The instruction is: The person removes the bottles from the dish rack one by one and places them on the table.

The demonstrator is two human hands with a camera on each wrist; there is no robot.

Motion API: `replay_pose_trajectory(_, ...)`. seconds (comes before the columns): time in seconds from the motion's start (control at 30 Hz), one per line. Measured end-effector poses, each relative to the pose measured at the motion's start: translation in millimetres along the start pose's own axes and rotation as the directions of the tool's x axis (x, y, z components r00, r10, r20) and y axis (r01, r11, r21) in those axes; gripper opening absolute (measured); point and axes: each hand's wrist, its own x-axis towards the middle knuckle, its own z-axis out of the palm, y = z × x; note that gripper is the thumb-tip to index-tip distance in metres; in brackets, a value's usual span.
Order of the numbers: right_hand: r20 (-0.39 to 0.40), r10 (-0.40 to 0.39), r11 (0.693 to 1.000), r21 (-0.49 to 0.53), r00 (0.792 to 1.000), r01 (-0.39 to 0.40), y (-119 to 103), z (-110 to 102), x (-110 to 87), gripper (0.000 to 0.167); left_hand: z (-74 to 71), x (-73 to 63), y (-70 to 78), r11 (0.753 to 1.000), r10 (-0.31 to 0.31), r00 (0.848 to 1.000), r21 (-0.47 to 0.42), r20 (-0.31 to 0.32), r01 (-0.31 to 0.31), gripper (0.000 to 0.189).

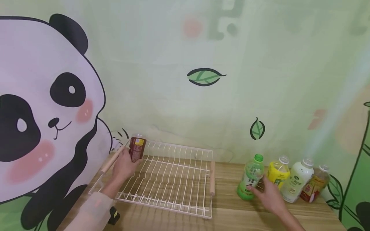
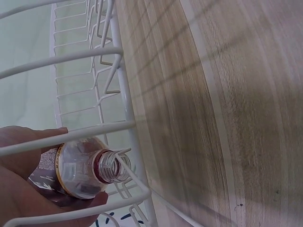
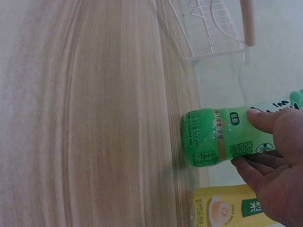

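My left hand [image 1: 126, 164] holds a bottle with a dark red label [image 1: 137, 149] at the left end of a white wire rack [image 1: 173, 210]. In the left wrist view that clear plastic bottle [image 2: 78, 168] is neck down, its uncapped mouth among the wires near the rack's bottom. Farther right, my right hand [image 1: 271, 196] grips a green drink bottle [image 1: 251, 179] with a green top, thumb on one side and fingers on the other. The green bottle [image 3: 222, 137] is upright with its base at the wooden table; whether it touches is unclear.
Right of the green bottle stand a yellow-labelled bottle [image 1: 278, 173], a white bottle [image 1: 297, 181] and a red-labelled bottle [image 1: 315, 186]. The rack has wooden handles [image 1: 212, 179] at its sides. A small black object [image 1: 114, 215] lies by the left sleeve. A printed cloth [image 1: 162, 106] hangs behind.
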Motion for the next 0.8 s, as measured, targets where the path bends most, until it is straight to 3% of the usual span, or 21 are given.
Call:
replay_pose_trajectory(0.23,-0.002,0.001,1.000,0.012,1.000,-0.001,1.5,-0.6,-2.4,0.069,0.9,0.7,0.5,1.000,0.008,1.000,-0.001,0.000,-0.008,0.101)
replay_pose_trajectory(0.53,0.053,0.033,0.999,0.015,0.998,-0.033,-1.5,-2.3,-5.6,0.069,-1.0,0.7,2.2,1.000,0.006,1.000,-0.006,-0.003,-0.006,0.099)
replay_pose_trajectory(0.8,0.095,0.004,1.000,0.009,0.996,-0.005,-9.6,-10.6,-15.3,0.072,0.8,2.6,-0.9,1.000,0.017,1.000,-0.003,-0.014,-0.017,0.099)
